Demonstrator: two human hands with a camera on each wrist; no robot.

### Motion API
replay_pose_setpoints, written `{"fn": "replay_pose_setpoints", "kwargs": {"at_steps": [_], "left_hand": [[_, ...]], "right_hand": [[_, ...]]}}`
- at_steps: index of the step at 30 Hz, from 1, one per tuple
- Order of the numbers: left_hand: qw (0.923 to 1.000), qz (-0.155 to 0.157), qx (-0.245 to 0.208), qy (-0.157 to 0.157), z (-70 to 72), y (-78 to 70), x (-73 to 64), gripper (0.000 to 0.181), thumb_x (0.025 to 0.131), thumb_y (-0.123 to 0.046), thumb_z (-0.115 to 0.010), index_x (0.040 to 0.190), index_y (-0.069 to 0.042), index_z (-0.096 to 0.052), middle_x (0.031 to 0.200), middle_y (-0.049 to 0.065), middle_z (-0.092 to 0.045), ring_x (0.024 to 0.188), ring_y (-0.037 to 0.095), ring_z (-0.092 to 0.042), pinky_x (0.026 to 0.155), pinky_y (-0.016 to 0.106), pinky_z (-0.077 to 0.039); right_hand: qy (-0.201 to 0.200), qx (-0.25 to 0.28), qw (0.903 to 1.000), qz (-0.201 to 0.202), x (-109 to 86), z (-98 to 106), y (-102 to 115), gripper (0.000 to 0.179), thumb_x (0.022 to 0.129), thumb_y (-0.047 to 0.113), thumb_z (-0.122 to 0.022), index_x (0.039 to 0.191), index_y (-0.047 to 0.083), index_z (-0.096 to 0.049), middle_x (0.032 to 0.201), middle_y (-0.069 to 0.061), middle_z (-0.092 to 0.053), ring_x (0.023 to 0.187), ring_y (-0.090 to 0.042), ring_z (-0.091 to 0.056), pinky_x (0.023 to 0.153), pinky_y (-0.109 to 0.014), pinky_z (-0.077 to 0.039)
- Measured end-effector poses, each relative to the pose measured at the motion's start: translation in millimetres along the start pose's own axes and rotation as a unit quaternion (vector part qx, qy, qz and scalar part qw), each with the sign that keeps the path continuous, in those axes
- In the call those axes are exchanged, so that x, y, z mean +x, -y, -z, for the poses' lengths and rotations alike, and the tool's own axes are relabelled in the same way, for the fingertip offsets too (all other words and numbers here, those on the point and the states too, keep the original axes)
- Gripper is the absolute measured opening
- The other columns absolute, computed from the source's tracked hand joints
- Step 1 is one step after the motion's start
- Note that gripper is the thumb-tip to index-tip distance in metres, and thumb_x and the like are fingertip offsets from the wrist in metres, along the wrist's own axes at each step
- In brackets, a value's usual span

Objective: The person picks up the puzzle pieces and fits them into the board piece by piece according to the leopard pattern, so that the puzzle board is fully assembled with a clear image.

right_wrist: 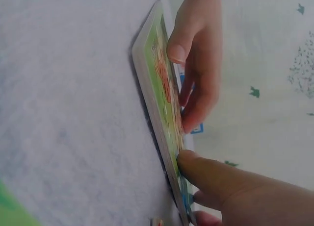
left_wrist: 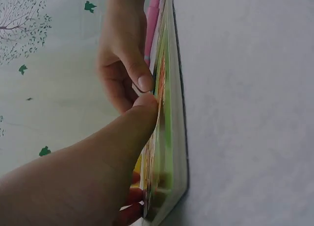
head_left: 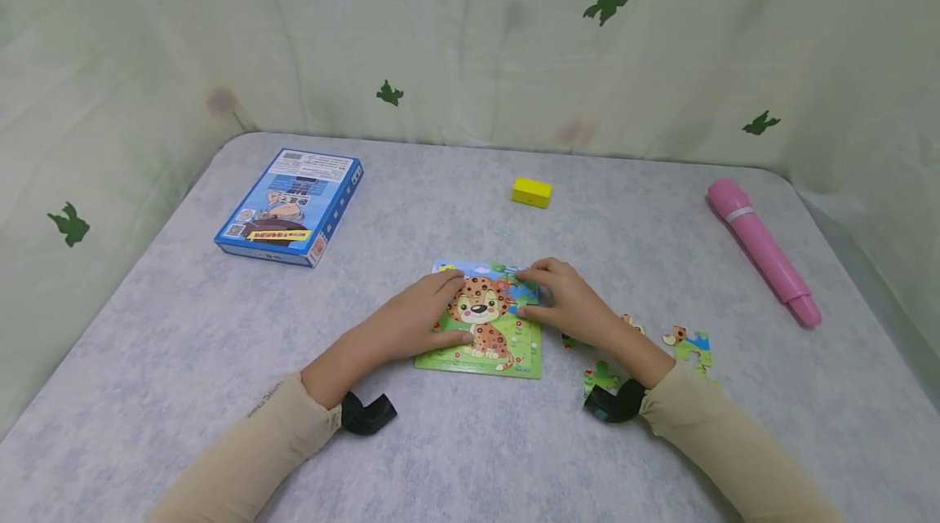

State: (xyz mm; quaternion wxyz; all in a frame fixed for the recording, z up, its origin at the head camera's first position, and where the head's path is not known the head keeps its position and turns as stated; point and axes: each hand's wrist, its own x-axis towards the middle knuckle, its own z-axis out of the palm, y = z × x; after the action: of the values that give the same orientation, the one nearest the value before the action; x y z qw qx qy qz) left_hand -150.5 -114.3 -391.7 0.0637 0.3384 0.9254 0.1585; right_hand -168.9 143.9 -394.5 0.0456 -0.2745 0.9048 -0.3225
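Observation:
A square leopard jigsaw puzzle point(head_left: 429, 361) lies on the table in front of the person, mostly filled in. The left hand point(head_left: 414, 317) rests on its left side, thumb out over the leopard's body, fingers along the head. At the upper right of the board, the right hand point(head_left: 580, 307) pinches a blue-and-green puzzle piece point(head_left: 525, 294) between thumb and fingers. The right wrist view shows that thumb point(right_wrist: 196, 164) low over the board's edge. Loose puzzle pieces point(head_left: 693, 350) lie on the table to the right, some partly hidden under the right forearm.
A blue picture box point(head_left: 286, 205) lies at the back left. A small yellow block point(head_left: 531, 192) stands behind the puzzle. The pink wand-like object point(head_left: 767, 254) lies at the right. A pale curtain point(head_left: 470, 42) with green bird shapes hangs behind the table.

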Motion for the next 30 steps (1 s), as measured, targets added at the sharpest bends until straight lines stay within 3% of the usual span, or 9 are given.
{"fn": "replay_pose_setpoints", "kwargs": {"at_steps": [4, 8, 13, 17, 22, 25, 30], "left_hand": [[0.9985, -0.032, 0.044, -0.005, -0.2, -3.8, 6.1, 0.077, 0.081, -0.059, -0.052, 0.142, -0.019, -0.029, 0.124, 0.013, -0.043, 0.111, 0.027, -0.042, 0.090, 0.040, -0.037], [0.9941, -0.051, 0.095, 0.002, 1.9, -12.7, 11.4, 0.075, 0.081, -0.063, -0.047, 0.143, -0.029, -0.024, 0.108, 0.013, -0.046, 0.096, 0.026, -0.043, 0.077, 0.040, -0.041], [0.9874, -0.031, 0.154, 0.021, 4.5, -22.5, 14.7, 0.069, 0.080, -0.068, -0.041, 0.140, -0.034, -0.031, 0.101, 0.013, -0.042, 0.087, 0.025, -0.041, 0.067, 0.036, -0.042], [0.9845, -0.021, 0.172, 0.026, 4.2, -24.2, 16.1, 0.067, 0.080, -0.069, -0.038, 0.138, -0.037, -0.033, 0.101, 0.013, -0.042, 0.086, 0.024, -0.041, 0.066, 0.035, -0.041], [0.9905, -0.022, 0.134, 0.018, 4.6, -15.5, 14.8, 0.067, 0.081, -0.066, -0.043, 0.139, -0.034, -0.032, 0.107, 0.011, -0.043, 0.091, 0.023, -0.042, 0.073, 0.037, -0.040], [0.9963, -0.018, 0.083, 0.014, 6.2, -3.9, 11.5, 0.068, 0.082, -0.061, -0.047, 0.140, -0.030, -0.033, 0.119, 0.011, -0.043, 0.102, 0.023, -0.044, 0.085, 0.040, -0.038], [0.9999, 0.005, -0.010, 0.008, 9.7, 12.5, -1.3, 0.075, 0.082, -0.059, -0.050, 0.141, -0.018, -0.032, 0.134, 0.013, -0.034, 0.122, 0.028, -0.032, 0.097, 0.043, -0.031]], "right_hand": [[-0.007, -0.023, 0.9997, 0.009, 2.5, -2, -1, 0.051, 0.078, 0.033, -0.070, 0.122, 0.011, -0.057, 0.115, -0.009, -0.049, 0.103, -0.023, -0.044, 0.086, -0.040, -0.038], [-0.008, -0.049, 0.9986, 0.017, 5.6, -3, 1, 0.050, 0.078, 0.034, -0.070, 0.121, 0.012, -0.059, 0.113, -0.008, -0.050, 0.099, -0.022, -0.045, 0.083, -0.040, -0.038], [0.010, -0.080, 0.9967, 0.003, 8.5, -3, 6, 0.051, 0.078, 0.036, -0.068, 0.122, 0.012, -0.058, 0.111, -0.006, -0.049, 0.095, -0.022, -0.044, 0.079, -0.039, -0.037], [0.048, -0.071, 0.9962, -0.016, 7.6, 3, 10, 0.056, 0.081, 0.038, -0.065, 0.128, 0.012, -0.052, 0.118, -0.008, -0.045, 0.101, -0.024, -0.041, 0.083, -0.042, -0.034], [0.060, 0.023, 0.9975, -0.029, -0.9, 12, 9, 0.063, 0.083, 0.035, -0.064, 0.135, 0.010, -0.041, 0.130, -0.010, -0.035, 0.117, -0.026, -0.035, 0.094, -0.047, -0.031], [0.034, 0.088, 0.9950, -0.032, -11.8, 21, 11, 0.064, 0.083, 0.031, -0.065, 0.136, 0.010, -0.036, 0.133, -0.008, -0.031, 0.121, -0.026, -0.032, 0.095, -0.048, -0.031], [-0.024, 0.105, 0.9940, -0.016, -35.9, 38, 13, 0.064, 0.083, 0.028, -0.066, 0.137, 0.015, -0.035, 0.135, -0.004, -0.032, 0.118, -0.028, -0.034, 0.092, -0.049, -0.033]]}}
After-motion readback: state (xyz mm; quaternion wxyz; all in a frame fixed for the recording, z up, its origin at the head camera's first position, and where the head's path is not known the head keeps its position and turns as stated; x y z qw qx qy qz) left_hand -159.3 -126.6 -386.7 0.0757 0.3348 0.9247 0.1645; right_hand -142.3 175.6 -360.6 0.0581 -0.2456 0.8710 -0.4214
